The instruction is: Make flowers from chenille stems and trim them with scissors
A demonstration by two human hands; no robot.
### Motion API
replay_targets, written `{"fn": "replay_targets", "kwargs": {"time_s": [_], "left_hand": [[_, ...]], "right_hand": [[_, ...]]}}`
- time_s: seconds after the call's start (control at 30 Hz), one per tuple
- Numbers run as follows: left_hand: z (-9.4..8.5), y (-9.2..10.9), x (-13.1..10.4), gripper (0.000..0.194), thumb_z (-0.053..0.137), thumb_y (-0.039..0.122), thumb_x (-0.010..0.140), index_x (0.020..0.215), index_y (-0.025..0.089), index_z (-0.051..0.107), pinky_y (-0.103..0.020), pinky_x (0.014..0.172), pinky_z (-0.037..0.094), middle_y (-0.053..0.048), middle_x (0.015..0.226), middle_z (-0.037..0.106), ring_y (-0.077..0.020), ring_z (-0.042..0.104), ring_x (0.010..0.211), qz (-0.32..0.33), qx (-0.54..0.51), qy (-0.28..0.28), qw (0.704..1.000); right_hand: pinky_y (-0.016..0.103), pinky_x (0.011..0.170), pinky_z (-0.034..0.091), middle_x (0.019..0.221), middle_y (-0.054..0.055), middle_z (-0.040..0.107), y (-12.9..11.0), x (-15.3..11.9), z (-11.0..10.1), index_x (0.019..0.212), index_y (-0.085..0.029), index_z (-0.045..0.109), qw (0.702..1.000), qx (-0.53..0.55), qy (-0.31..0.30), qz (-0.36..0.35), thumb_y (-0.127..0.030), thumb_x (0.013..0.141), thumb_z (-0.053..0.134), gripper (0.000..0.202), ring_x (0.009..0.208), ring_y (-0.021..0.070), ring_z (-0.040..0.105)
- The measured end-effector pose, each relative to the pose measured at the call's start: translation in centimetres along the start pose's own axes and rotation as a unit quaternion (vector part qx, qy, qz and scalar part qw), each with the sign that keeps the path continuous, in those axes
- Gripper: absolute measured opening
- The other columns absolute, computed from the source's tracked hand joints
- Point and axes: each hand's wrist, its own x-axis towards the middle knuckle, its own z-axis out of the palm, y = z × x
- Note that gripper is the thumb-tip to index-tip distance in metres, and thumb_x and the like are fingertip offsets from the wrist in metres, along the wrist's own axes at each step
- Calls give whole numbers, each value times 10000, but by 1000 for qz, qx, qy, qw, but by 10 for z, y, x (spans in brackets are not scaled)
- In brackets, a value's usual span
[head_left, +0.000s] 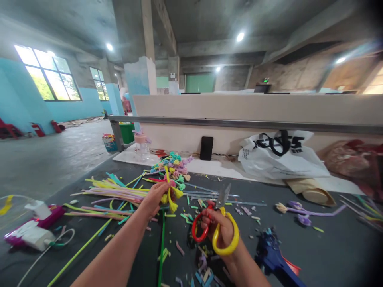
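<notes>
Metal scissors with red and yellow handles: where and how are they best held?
Probably by the red loop and the yellow loop, coming from the person's side, where the right grip is. The rounded loops offer openings for fingers and lie nearer the person, while the pointed metal blades aim away.

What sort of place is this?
Probably a craft workshop in an industrial hall: bare concrete ceiling, scissors in use, and a dark worktop littered with pipe-cleaner offcuts.
</notes>
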Motion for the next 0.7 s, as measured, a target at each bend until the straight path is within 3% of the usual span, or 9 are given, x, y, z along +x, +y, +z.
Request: {"fn": "replay_targets", "kwargs": {"time_s": [0.2, 0.37, 0.53, 0.63, 0.7], "left_hand": [[-8, -8, 9, 244, 634, 362, 673, 727, 127, 598, -217, 407, 434, 0, 566, 638, -122, 584, 427, 13, -18, 57, 998], [3, -4, 5, 258, 659, 311, 650, 793, 103, 609, -270, 431, 482, -68, 669, 689, -163, 616, 460, -20, -22, 68, 997], [-1, 32, 10, 221, 656, 265, 667, 794, 87, 624, -286, 477, 505, -87, 687, 686, -176, 632, 521, -29, -1, 87, 996], [-27, 65, 26, 226, 625, 251, 721, 882, 94, 610, -272, 524, 504, -63, 736, 663, -145, 618, 576, -16, 19, 138, 990], [-51, 83, 40, 251, 522, 282, 813, 1006, 126, 557, -309, 623, 512, -54, 908, 622, -137, 602, 719, -19, 27, 177, 984]], "right_hand": [[175, 366, 358, 458, -56, 545, 8, -1, 4, 883, -195, 542, 1000, -1, 18, 4, -156, 458, 749, 475, 380, 82, 446], [167, 362, 350, 452, -64, 533, 9, -1, 5, 862, -196, 540, 1000, 8, 15, 23, -165, 437, 749, 474, 369, 71, 437], [169, 357, 352, 438, -72, 521, 7, -2, 5, 821, -199, 531, 999, 18, 11, 35, -157, 426, 752, 455, 358, 70, 433], [174, 357, 358, 448, -69, 531, 8, -2, 3, 796, -201, 520, 999, 19, 10, 45, -164, 437, 750, 428, 357, 74, 444], [172, 356, 358, 456, -66, 543, 8, -1, 2, 798, -203, 516, 999, 20, 9, 47, -161, 429, 752, 440, 359, 75, 449]]}}
